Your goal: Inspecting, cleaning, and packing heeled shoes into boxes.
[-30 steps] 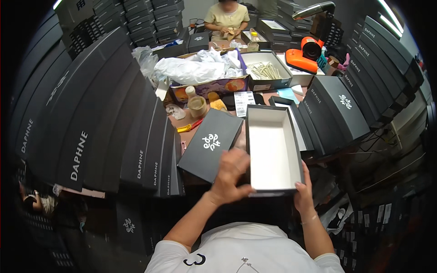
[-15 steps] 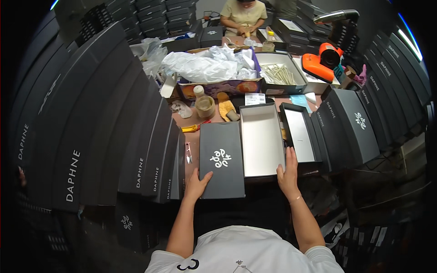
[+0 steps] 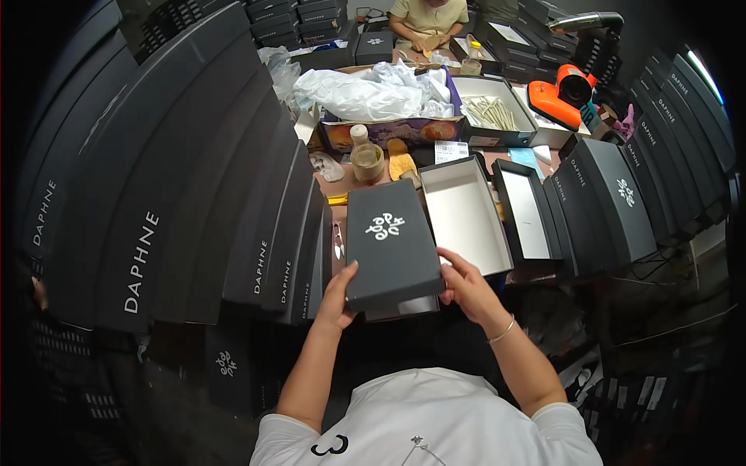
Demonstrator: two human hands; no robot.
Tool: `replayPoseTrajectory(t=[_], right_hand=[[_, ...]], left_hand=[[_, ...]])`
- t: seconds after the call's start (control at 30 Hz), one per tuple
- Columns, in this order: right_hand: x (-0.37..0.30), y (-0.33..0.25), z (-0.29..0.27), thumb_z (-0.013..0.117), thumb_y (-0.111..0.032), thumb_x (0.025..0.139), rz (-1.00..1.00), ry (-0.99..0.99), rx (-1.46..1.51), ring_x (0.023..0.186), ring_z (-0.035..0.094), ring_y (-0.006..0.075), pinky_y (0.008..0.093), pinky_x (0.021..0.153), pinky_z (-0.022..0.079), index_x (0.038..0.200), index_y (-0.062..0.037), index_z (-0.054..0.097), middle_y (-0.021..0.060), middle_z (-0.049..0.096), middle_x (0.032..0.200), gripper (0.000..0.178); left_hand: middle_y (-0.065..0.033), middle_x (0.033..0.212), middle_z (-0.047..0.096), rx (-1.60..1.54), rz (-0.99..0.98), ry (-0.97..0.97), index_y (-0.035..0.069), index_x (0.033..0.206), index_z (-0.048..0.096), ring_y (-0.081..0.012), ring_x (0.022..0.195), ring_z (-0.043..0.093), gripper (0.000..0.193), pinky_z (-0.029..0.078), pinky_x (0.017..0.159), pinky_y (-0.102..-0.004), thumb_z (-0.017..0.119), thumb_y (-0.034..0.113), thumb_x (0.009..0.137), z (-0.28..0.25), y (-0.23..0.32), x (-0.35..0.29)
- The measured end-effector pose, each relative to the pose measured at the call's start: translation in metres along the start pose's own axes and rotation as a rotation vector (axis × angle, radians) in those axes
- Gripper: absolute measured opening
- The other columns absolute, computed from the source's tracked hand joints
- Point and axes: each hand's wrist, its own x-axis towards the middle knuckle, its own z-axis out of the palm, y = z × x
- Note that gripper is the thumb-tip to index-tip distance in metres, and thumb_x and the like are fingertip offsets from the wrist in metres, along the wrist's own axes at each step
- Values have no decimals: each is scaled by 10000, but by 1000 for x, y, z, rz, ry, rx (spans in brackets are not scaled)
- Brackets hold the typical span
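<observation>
A dark grey shoebox lid (image 3: 400, 260) with a white emblem is tilted up in front of me, its near edge raised. My left hand (image 3: 337, 298) grips its near left corner, thumb along the side. On its right edge, near the front, my right hand (image 3: 468, 289) is closed with the fingers partly under it. A paler strip shows beneath the near edge; whether it belongs to a box below, I cannot tell. Just right of the lid stands an open shoebox (image 3: 465, 213) with a white inside. Beyond it is a narrower dark tray-like lid (image 3: 531, 213) with a white inside.
Stacked dark shoeboxes wall in the left (image 3: 186, 194) and right (image 3: 602, 202). Small scissors (image 3: 338, 239), a glue bottle (image 3: 365, 155) and a yellow cloth (image 3: 401, 161) lie behind. Farther back are a paper-filled carton (image 3: 373, 133), an orange device (image 3: 555, 105) and a seated person (image 3: 430, 23).
My right hand has left the open shoebox's right side and moved left onto the lid's edge. The lid's near edge has risen. The whole view has shifted slightly.
</observation>
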Motion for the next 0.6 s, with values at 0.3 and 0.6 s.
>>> replayPoseTrajectory(t=[0.3, 0.6], right_hand=[[64, 3, 24, 712, -507, 766, -562, 167, -1301, 1302, 367, 458, 510, 1085, 287, 1435, -53, 347, 333, 397, 1368, 887], [86, 69, 62, 782, -428, 654, -285, 191, -1710, 1358, 227, 496, 617, 948, 340, 1193, -97, 601, 252, 265, 1486, 658]], left_hand=[[-94, 948, 527, -967, -158, -571, -86, 1304, 353, -82, 529, 417, 510, 304, 428, -203, 541, 166, 902, 25, 47, 14], [-182, 1006, 535, -1044, -248, -710, -67, 1435, 268, -106, 506, 401, 696, 315, 443, -217, 564, 272, 904, -11, 18, 1]])
